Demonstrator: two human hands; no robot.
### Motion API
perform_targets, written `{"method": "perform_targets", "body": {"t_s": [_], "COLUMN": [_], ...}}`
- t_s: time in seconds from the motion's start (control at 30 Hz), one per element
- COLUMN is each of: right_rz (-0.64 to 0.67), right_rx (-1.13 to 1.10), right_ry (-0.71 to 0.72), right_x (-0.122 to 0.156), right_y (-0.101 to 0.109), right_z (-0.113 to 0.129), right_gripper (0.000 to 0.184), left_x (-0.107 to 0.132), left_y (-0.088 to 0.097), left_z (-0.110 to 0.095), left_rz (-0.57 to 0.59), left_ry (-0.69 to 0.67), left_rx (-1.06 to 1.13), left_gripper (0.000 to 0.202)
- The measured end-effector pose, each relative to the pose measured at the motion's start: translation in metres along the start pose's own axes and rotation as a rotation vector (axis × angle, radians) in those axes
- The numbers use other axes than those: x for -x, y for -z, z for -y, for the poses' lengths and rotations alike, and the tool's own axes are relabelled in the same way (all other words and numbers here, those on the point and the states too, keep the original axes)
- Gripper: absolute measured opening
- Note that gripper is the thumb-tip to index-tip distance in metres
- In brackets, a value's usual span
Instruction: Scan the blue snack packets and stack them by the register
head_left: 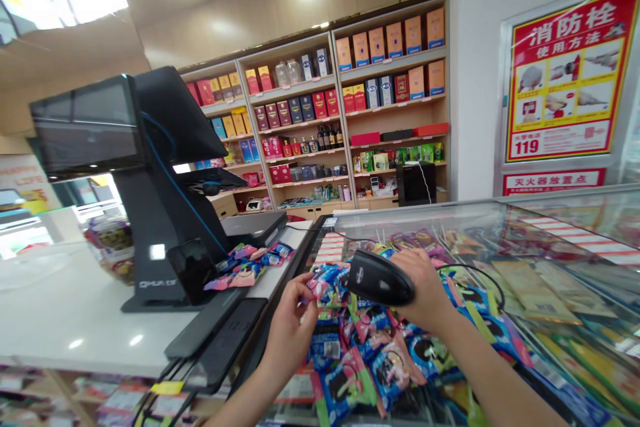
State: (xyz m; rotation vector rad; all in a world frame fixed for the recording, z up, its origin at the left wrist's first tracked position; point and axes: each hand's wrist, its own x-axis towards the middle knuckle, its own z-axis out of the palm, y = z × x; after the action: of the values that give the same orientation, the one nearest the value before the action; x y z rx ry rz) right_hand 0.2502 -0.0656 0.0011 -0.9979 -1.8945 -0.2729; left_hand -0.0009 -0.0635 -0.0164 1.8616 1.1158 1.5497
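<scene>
A black handheld barcode scanner [381, 278] is gripped in my right hand [425, 287], its head tilted toward the left. My left hand [295, 317] pinches the edge of a small blue and pink snack packet [327, 285] close to the scanner's head. Below both hands lies a pile of similar snack packets [345, 380] on the glass display counter [400, 217]. Another small heap of packets [250, 267] rests beside the base of the cash register [170, 227]. The scanner's front face is turned away from me.
A phone [230, 340] lies on the ledge to the left, near black cables [170, 407]. The white counter [75, 320] carries the register and a jar [110, 247]. Shelves [345, 147] of boxes and bottles line the back wall. A red poster [570, 73] hangs at right.
</scene>
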Motion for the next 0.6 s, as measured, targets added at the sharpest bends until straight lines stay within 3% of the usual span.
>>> {"method": "perform_targets", "body": {"t_s": [0.13,0.33,0.47,0.6], "right_rz": [-0.015,-0.011,-0.023,0.003], "right_rx": [0.019,0.036,0.043,0.078], "right_ry": [0.005,0.028,0.054,0.102], "right_x": [0.0,0.002,0.005,0.008], "right_y": [0.0,0.0,-0.001,-0.002], "right_z": [-0.002,0.0,-0.005,-0.015], "right_gripper": [0.008,0.005,0.006,0.006], "left_x": [0.014,0.028,0.009,-0.038], "left_y": [0.011,0.017,0.035,0.08], "left_z": [0.004,-0.007,-0.008,0.016], "left_rz": [0.209,0.385,0.332,0.173], "left_ry": [-0.153,-0.242,-0.283,-0.267], "left_rx": [-0.361,-0.509,-0.562,-0.77], "left_gripper": [0.01,0.018,0.027,0.028]}}
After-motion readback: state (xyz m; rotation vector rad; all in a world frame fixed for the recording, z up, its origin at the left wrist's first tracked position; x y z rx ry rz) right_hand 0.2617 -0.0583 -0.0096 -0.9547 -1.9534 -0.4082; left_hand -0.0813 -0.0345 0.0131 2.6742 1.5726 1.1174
